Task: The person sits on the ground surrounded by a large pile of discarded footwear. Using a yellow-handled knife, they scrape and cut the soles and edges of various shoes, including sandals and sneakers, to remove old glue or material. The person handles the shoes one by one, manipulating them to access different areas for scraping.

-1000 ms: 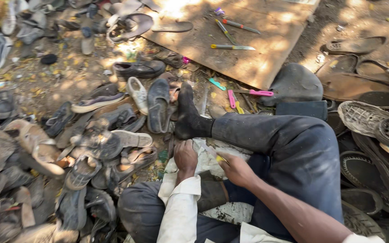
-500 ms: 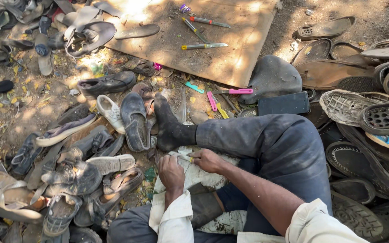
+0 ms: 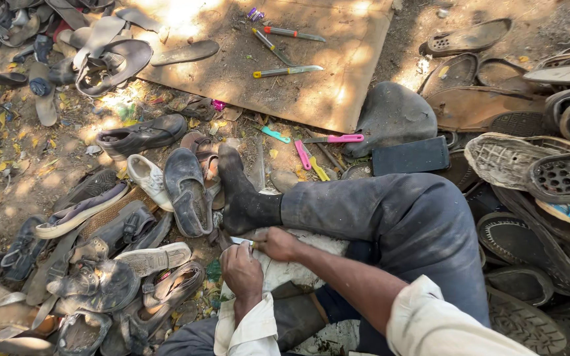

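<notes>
Fingers (image 3: 264, 245) of the right hand (image 3: 278, 242) are closed around a small tool (image 3: 242, 241), its pale tip pressed to a white cloth (image 3: 278, 270) laid over the lap. Just beside them, the left hand (image 3: 242, 270) is curled down on that cloth, beside the dark sock (image 3: 242, 198).

The left hand (image 3: 242, 270) and right hand (image 3: 277, 244) meet on a cloth (image 3: 278, 273) over the lap, just behind the bent leg (image 3: 364, 214). At twelve o'clock lies a board (image 3: 338, 86) with tools (image 3: 287, 70) on it. A heap of shoes (image 3: 120, 264) spreads from eight to ten o'clock, soles (image 3: 549, 178) pile up at three, and a seat-shaped pad (image 3: 397, 115) sits at one.
</notes>
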